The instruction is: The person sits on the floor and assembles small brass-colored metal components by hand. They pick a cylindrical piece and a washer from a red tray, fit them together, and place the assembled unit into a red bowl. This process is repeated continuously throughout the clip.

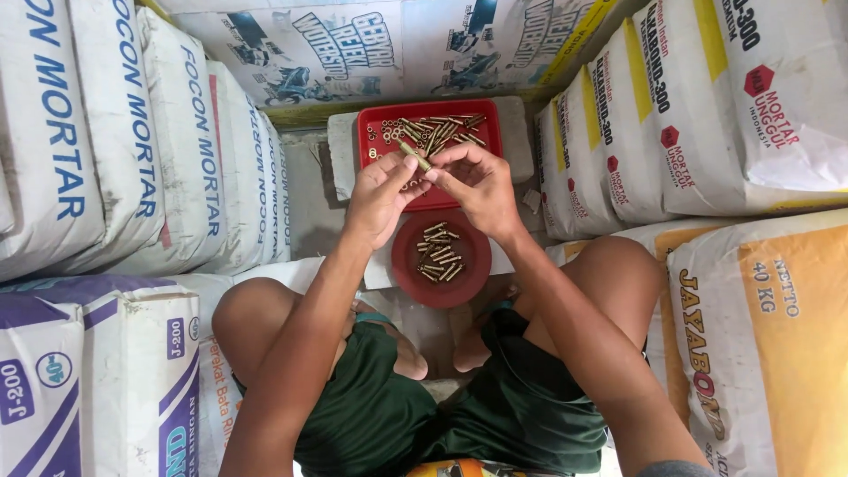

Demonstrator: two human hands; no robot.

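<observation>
Left hand (380, 196) and right hand (473, 184) meet at centre, fingers of both pinched on one brass bolt (412, 155). It tilts toward 10 o'clock over the red tray (373, 121) of loose bolts. Round red dish (408, 276) with more bolts sits at 6 o'clock. Mortar sacks (115, 132) flank at 3 and 9.

Washers (386, 134) perhaps too small; sacks (777, 97) cropped.

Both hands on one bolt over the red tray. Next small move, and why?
Probably drop the bolt into the round red bowl. The left hand and right hand pinch it together above the rectangular red tray of loose bolts and small rings; the bowl nearer the person already holds a pile of similar bolts.
</observation>
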